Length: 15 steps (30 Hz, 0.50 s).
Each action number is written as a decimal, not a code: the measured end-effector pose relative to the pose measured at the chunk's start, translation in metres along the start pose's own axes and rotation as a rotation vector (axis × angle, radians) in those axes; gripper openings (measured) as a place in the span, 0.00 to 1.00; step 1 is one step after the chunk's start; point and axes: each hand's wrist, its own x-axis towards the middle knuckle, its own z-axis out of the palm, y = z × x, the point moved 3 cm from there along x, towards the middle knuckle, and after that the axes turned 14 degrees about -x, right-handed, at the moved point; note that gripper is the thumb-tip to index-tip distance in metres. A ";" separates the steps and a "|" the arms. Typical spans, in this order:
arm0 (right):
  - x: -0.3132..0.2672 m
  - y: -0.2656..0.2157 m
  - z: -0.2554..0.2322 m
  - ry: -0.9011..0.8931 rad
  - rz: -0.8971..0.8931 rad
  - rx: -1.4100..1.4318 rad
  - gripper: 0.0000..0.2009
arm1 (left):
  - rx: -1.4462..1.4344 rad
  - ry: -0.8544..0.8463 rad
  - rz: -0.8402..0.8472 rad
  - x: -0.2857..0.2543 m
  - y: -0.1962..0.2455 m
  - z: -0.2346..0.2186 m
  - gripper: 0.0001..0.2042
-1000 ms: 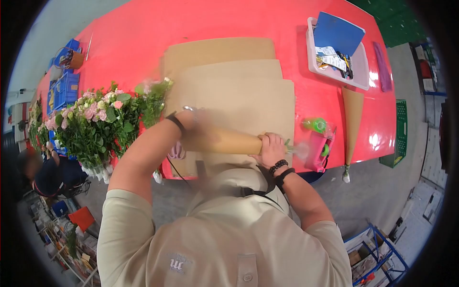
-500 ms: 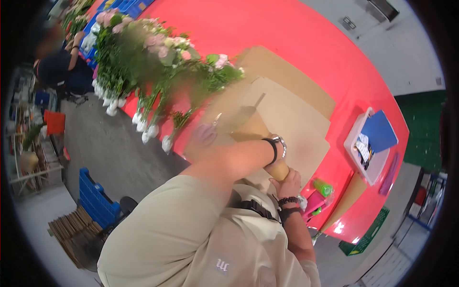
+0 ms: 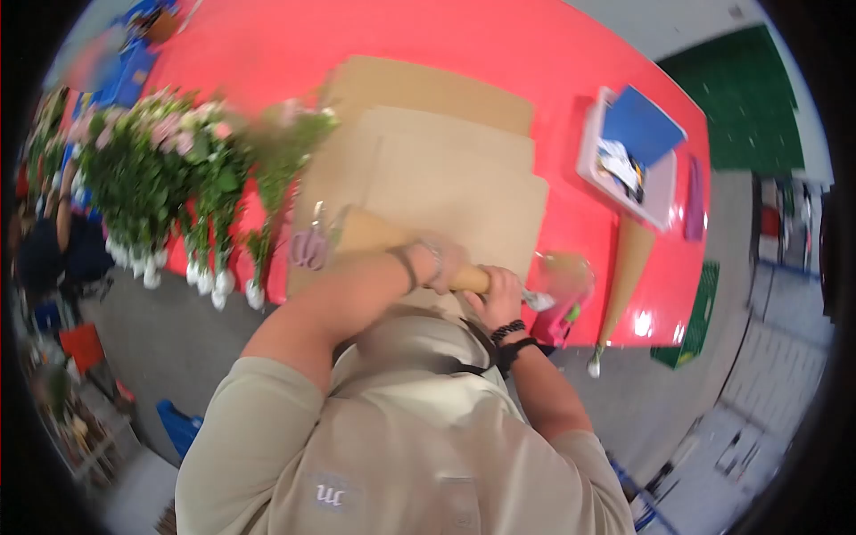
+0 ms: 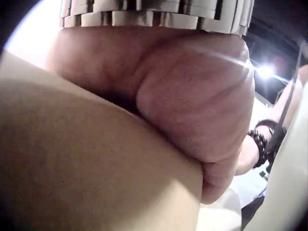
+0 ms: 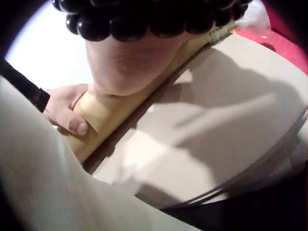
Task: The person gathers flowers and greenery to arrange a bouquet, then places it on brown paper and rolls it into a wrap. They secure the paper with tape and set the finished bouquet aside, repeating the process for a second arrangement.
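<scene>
"Two hands were on the paper cone (image 3: pixel 361 232), and both were yours?"

"Yes. Your left hand (image 3: pixel 444 264) held it around the middle, your thumb lying along the paper, while your right hand (image 3: pixel 501 292) held it near the narrow end. Each grip was closed round the roll."

"Where did the cone lie, then?"

"Over the near part of the brown paper sheets (image 3: pixel 455 174) on the counter (image 3: pixel 588 49), its wide mouth off to your left. Past your right hand, green stems and a white tip (image 3: pixel 538 300) stuck out of the narrow end."

"And what did you have around you?"

"To the left of the mouth were the purple-handled scissors (image 3: pixel 308 250). Beyond them you had the pink and white flowers (image 3: pixel 169 134), with white-wrapped stem ends towards your edge. On your right, near the white tip, was a pink tape dispenser (image 3: pixel 558 323), somewhat blurred. Farther right lay another wrapped cone (image 3: pixel 627 267), its tip past the counter's edge, and a pale bin (image 3: pixel 655 192) with a blue folder (image 3: pixel 637 129) in it."

"Could you see your left fingertips?"

"Not clearly; the head view was blurred there."
</scene>
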 end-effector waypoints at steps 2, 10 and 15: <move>-0.010 0.005 0.014 0.046 0.037 -0.024 0.20 | 0.014 0.032 0.018 0.004 -0.002 0.003 0.35; 0.020 0.017 0.029 0.137 0.396 -0.051 0.25 | 0.136 0.223 -0.041 -0.003 0.030 -0.023 0.44; 0.040 0.035 0.025 -0.119 0.670 0.098 0.31 | 0.164 0.247 -0.073 0.008 0.022 -0.020 0.46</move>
